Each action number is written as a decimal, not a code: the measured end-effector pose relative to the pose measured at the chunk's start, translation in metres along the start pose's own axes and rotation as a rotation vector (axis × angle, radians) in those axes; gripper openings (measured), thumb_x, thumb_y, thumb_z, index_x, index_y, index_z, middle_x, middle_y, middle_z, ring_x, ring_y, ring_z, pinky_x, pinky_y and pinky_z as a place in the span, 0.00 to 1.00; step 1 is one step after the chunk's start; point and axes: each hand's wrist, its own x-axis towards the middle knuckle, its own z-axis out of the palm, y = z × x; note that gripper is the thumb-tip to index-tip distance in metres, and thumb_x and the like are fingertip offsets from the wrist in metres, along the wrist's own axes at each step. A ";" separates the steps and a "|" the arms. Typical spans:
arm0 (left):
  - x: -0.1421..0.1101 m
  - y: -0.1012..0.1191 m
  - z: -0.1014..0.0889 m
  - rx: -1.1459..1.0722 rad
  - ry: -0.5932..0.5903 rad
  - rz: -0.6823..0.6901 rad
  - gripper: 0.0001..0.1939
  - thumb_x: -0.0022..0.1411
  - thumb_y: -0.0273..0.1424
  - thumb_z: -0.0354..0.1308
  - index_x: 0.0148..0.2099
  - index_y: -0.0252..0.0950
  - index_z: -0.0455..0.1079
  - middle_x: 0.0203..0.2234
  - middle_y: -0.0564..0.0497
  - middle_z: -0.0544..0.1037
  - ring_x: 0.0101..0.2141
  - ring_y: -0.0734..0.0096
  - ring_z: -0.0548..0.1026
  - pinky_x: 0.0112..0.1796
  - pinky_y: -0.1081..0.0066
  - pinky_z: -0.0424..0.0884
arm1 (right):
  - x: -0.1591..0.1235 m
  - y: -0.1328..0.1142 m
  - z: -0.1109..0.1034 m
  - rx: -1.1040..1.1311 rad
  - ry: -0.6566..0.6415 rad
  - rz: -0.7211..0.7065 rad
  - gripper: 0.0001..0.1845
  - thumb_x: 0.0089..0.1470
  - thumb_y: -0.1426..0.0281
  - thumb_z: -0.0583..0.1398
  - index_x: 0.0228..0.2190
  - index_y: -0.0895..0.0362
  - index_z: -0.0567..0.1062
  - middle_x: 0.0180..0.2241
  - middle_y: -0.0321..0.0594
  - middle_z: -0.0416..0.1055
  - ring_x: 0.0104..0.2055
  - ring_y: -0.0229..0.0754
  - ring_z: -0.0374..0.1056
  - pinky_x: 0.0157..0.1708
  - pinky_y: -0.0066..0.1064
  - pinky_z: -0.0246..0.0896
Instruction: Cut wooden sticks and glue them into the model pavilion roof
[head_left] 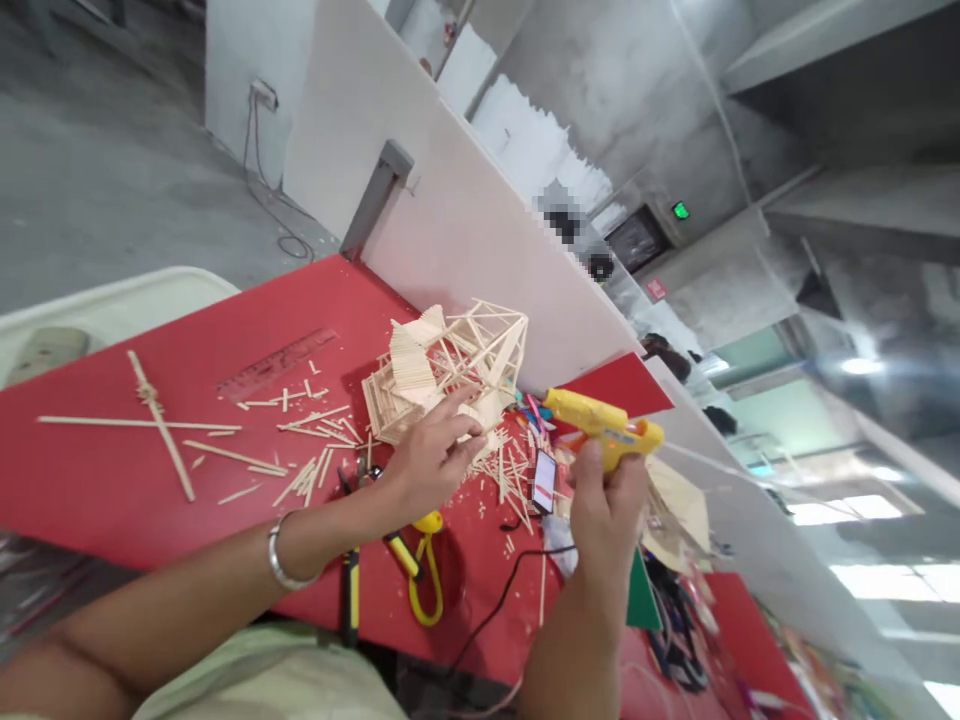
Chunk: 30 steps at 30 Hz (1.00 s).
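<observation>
A model built of thin wooden sticks (412,362), with a curved stepped piece and an open lattice frame, stands on the red table. My left hand (431,460), with a silver bangle on the wrist, reaches to its near side. The index finger is stretched out and the thumb is apart; the fingertips overlap the model, and I cannot tell how firmly they touch. In my right hand (611,495) is a yellow hot glue gun (592,412), raised above the table right of the model, its nozzle pointing left towards it.
Loose sticks (307,480) and offcuts litter the red table (97,480). A clear ruler (277,365) lies at the back left. Yellow-and-black pliers (350,590) are near the front edge. A phone (544,480) and a black cable (499,590) lie to the right. A white partition (480,230) rises behind.
</observation>
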 end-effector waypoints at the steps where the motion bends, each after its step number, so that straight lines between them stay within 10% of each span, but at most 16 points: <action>1: 0.003 -0.002 0.004 0.023 0.004 0.007 0.08 0.65 0.31 0.54 0.34 0.38 0.72 0.61 0.41 0.66 0.56 0.52 0.70 0.48 0.56 0.71 | 0.012 -0.005 0.002 -0.083 0.012 -0.034 0.20 0.59 0.52 0.54 0.35 0.56 0.70 0.24 0.37 0.68 0.26 0.40 0.61 0.28 0.31 0.53; 11: 0.009 -0.014 0.027 0.031 0.056 0.056 0.08 0.66 0.27 0.50 0.35 0.37 0.69 0.66 0.42 0.59 0.60 0.55 0.64 0.57 0.52 0.62 | 0.059 -0.027 0.019 -0.556 0.019 -0.367 0.22 0.62 0.50 0.52 0.32 0.56 0.70 0.27 0.39 0.68 0.27 0.41 0.61 0.27 0.31 0.44; 30: 0.011 -0.018 0.029 0.039 0.079 0.098 0.07 0.65 0.24 0.50 0.35 0.37 0.68 0.66 0.42 0.59 0.62 0.56 0.62 0.58 0.53 0.62 | 0.065 -0.025 0.020 -0.630 0.013 -0.490 0.22 0.62 0.51 0.52 0.36 0.57 0.72 0.28 0.40 0.68 0.27 0.39 0.60 0.26 0.31 0.40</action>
